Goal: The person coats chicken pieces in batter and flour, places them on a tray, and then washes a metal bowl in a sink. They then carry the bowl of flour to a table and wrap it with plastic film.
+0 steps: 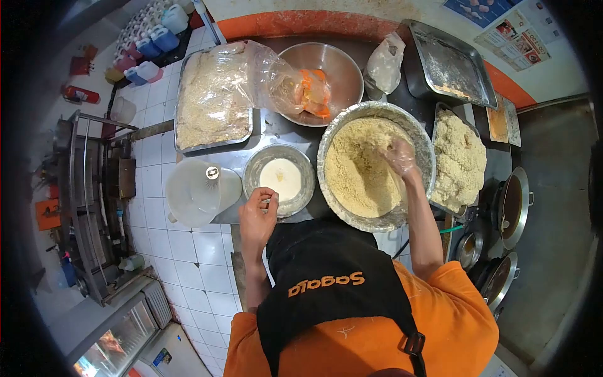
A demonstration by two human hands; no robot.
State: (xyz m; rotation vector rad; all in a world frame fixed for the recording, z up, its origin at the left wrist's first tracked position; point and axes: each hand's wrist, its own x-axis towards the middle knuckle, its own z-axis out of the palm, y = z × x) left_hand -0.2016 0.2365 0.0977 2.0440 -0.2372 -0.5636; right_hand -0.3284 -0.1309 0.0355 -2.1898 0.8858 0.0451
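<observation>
My left hand (258, 213) is at the near rim of a metal bowl (308, 171) of creamy white batter (281, 179). Its fingers are curled and pressed together; whatever lies between them is too small to name. Inside a large bowl (422, 129) of pale yellow crumbs (355, 163), my right hand (400, 157) is closed over the right side of the pile. Crumbs cling to its fingertips and hide what they hold. A dark hollow shows in the crumbs beside that hand.
A crumb-filled tray (217, 100) under plastic stands at back left, beside a steel bowl (342, 60) holding a plastic bag. A translucent jug (188, 195) sits at left. On the right are a heaped crumb tray (458, 160), deep metal pan (455, 60) and oil-filled woks (515, 204).
</observation>
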